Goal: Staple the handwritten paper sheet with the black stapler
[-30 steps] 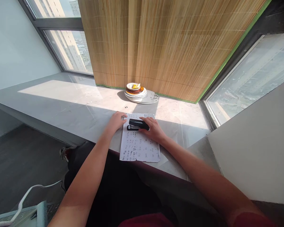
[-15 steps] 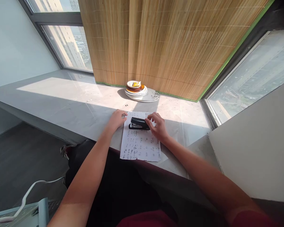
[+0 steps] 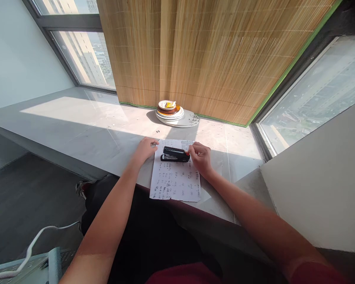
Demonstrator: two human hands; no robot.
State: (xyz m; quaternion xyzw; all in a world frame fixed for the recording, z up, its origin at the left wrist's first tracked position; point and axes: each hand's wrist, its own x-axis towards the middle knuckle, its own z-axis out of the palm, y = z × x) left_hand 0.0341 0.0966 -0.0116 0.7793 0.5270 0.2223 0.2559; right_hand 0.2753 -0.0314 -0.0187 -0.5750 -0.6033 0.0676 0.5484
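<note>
A black stapler (image 3: 174, 154) lies across a handwritten sheet of paper (image 3: 175, 185) on the grey stone sill, its upper arm tilted up at the left end. My right hand (image 3: 200, 158) is closed at the stapler's right end, thumb and forefinger against a small red spot there; its other fingers are curled in. At the paper's upper left edge rests my left hand (image 3: 146, 150), fingers bent and the thumb a little apart, with nothing plainly held. Beyond it, two tiny dark bits (image 3: 157, 131) lie on the sill.
A stack of plates (image 3: 169, 115) with a small yellow item on top stands near the bamboo blind (image 3: 195, 59). The stone sill (image 3: 77, 130) runs far to the left. A white wall (image 3: 319, 185) closes the right side. A white cable (image 3: 35, 240) hangs at lower left.
My right hand has slid right from over the stapler to its end, its fingers curling in, and the red spot now shows. My left hand has hardly moved.
</note>
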